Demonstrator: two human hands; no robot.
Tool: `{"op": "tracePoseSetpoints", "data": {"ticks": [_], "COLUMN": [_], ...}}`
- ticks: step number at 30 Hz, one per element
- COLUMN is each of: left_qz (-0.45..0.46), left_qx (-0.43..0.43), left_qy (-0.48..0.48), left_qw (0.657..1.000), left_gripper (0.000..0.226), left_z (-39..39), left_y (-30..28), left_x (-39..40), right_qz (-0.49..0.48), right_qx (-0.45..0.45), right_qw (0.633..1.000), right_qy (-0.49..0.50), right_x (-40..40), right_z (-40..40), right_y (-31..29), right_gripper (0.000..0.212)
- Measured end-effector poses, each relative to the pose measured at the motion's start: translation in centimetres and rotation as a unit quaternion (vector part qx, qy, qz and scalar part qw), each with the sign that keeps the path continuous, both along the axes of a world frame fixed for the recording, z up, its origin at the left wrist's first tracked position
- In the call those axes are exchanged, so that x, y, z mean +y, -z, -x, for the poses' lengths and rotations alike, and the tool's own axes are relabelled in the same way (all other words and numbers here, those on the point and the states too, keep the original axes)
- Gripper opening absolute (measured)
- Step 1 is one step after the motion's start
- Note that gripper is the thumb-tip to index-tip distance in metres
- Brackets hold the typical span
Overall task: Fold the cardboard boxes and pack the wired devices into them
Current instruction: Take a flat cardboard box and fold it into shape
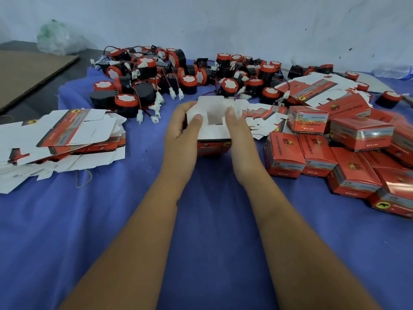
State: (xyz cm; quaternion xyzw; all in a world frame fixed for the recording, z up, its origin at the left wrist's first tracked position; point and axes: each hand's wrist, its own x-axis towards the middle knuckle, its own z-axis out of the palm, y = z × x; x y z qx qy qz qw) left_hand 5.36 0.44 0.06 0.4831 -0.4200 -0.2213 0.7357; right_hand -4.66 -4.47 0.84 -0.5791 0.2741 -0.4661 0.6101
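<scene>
Both hands hold one half-formed cardboard box (212, 128) at the middle of the view, above a blue cloth (212, 220) that covers the surface. The left hand (181, 130) grips the box's left side, thumb curled over the top edge; the right hand (239, 133) grips the right side, thumb pressed on the rim. The box's top is open, its white flaps stand up at the far side, and the white inside looks hollow, though the view into it is partly blocked by the thumbs. Its red printed wall faces the person below the hands.

The widest bare stretch of cloth lies near the person, under and around the forearms. To the left it is bounded by a loose stack of flat box blanks (60, 139), white inside and red outside, fanned out toward the left edge of the view. To the right it is hemmed by a heap of closed red boxes (335, 153), lying at mixed angles and touching one another; whether they are filled cannot be told. More flat blanks (324, 90) lie behind that heap.

Beyond the held box, a wide pile of wired devices (178, 72) runs across the far side: black round bodies with red caps, thin red and black leads, white plugs. The nearest ones lie just beside the box's far flaps.

At far left a sheet of brown cardboard (29, 72) lies past the cloth's edge, with a crumpled plastic bag (55, 39) near the pale wall (245, 25).
</scene>
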Motion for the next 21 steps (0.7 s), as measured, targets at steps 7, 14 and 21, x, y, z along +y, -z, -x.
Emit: {"op": "tracePoseSetpoints", "data": {"ticks": [7,14,21], "left_qz": [-0.025,-0.023,-0.008], "left_qx": [0.094,0.092,0.121], "left_qy": [-0.004,0.02,0.044], "left_qw": [0.995,0.995,0.992], "left_gripper": [0.026,0.035,0.035], "left_z": [-0.6,-0.5,-0.8], "left_y": [0.0,-0.3,-0.2], "left_x": [-0.4,-0.2,0.1], "right_qz": [-0.045,0.017,0.047], "right_qx": [0.001,-0.02,-0.003], "right_qw": [0.998,0.999,0.999], "right_qy": [-0.036,-0.028,0.024], "right_x": [-0.8,-0.8,-0.1], "right_z": [-0.3,0.0,0.0], "right_y": [-0.2,-0.3,-0.7], "right_gripper": [0.03,0.037,0.031]}}
